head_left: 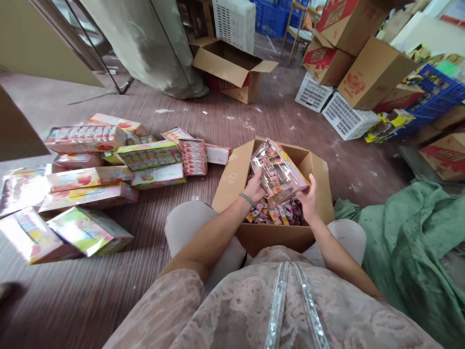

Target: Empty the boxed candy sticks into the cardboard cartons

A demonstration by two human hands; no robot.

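Observation:
I hold a shiny plastic-wrapped candy box point(278, 169) tilted over an open cardboard carton point(232, 177) that stands on the floor between my knees. My left hand point(255, 188) grips the box's near left edge, with a green band on the wrist. Its near right corner is gripped by my right hand point(308, 198). Inside the carton, under the box, lie several small loose candy packets point(276, 215).
Several colourful display boxes point(87, 184) lie stacked on the striped floor to the left. An empty open carton point(232, 65) stands at the back. White crates point(345, 114), blue crates and more cartons crowd the right. A green cloth point(410, 242) lies at my right.

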